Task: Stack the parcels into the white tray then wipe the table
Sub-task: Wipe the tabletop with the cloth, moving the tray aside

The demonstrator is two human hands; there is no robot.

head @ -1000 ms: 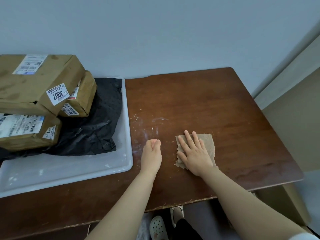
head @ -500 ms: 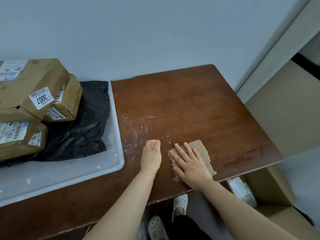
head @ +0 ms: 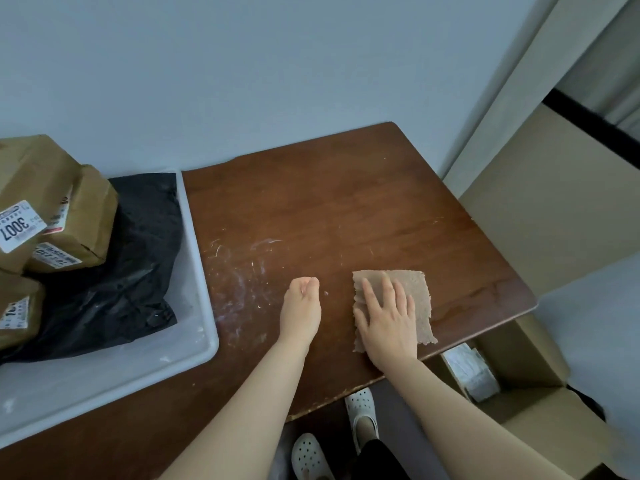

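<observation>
A brown cloth (head: pixel 414 294) lies flat on the dark wooden table (head: pixel 339 202) near its front right corner. My right hand (head: pixel 384 317) presses on the cloth with straight fingers. My left hand (head: pixel 300 308) rests on the table as a loose fist, holding nothing, just left of the cloth. At the left stands the white tray (head: pixel 199 271); it holds a black plastic parcel (head: pixel 114 271) and several brown paper parcels (head: pixel 79 216) stacked on top, with white labels.
White scuff marks (head: pixel 239 271) streak the table between the tray and my left hand. An open cardboard box (head: pixel 512 372) with a white packet inside stands on the floor right of the table. A wall runs behind the table.
My right hand has slid the cloth to the right and turned it square on the table. My left hand has stayed where it was. The camera has swung right.
</observation>
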